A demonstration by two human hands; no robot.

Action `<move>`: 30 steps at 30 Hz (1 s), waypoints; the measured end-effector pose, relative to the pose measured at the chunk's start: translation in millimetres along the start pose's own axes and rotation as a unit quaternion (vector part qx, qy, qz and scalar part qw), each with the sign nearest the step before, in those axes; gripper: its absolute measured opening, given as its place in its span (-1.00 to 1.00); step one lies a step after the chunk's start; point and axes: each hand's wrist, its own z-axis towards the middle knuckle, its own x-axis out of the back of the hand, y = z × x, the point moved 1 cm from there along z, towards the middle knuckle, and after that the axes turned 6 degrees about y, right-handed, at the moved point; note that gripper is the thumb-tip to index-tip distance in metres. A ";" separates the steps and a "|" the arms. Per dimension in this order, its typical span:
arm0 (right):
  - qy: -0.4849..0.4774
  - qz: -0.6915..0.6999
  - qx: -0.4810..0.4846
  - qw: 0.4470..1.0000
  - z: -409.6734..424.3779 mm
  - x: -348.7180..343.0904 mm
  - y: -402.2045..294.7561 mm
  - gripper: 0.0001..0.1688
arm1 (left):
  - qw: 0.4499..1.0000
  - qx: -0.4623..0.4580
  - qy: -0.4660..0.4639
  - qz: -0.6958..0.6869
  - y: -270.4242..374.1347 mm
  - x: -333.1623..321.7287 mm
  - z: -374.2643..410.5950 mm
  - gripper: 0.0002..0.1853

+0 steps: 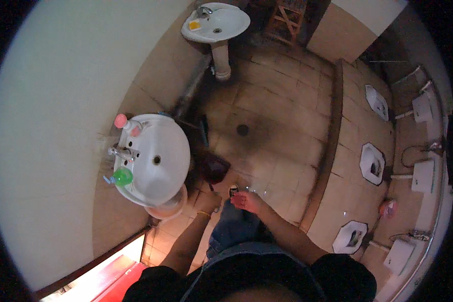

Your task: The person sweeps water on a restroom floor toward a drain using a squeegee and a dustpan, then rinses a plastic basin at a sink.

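My left hand (pixel 210 202), with a band at its wrist, is closed at the near end of a short handle. The handle leads to a dark red dustpan-like thing (pixel 216 168) over the floor beside the washbasin. To the right, my right hand (pixel 246 201) is held in front of the body, its reddish palm partly showing, with nothing seen in it. A white washbasin (pixel 170 162) stands at the left. On its rim are a green pump bottle (pixel 123 176), a metal tap (pixel 122 153) and a clear bottle with pink (pixel 134 127). A teal long thing (pixel 204 130) lies beyond, partly in shadow.
Under the basin is a pinkish tub (pixel 170 211). A second pedestal basin (pixel 232 22) and a wooden rack (pixel 287 20) stand farther off. A raised step (pixel 330 132) borders several squat toilets (pixel 372 163) at the right. The tiled floor has a round drain (pixel 242 130).
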 end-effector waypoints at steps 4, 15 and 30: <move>-0.044 0.021 0.013 0.999 -33.0 4.4 7.8 -0.62 | 0.992 -0.110 -0.009 0.056 -9.9 -5.6 -20.7 -0.80; -0.145 0.058 0.139 0.978 30.6 23.9 79.4 -0.48 | 0.948 -0.277 0.000 -0.156 15.5 -68.7 -38.6 -0.62; 0.126 0.306 0.144 0.933 44.3 -95.6 64.8 -0.82 | 0.813 0.095 -0.300 -0.490 -63.3 -11.6 12.9 -0.75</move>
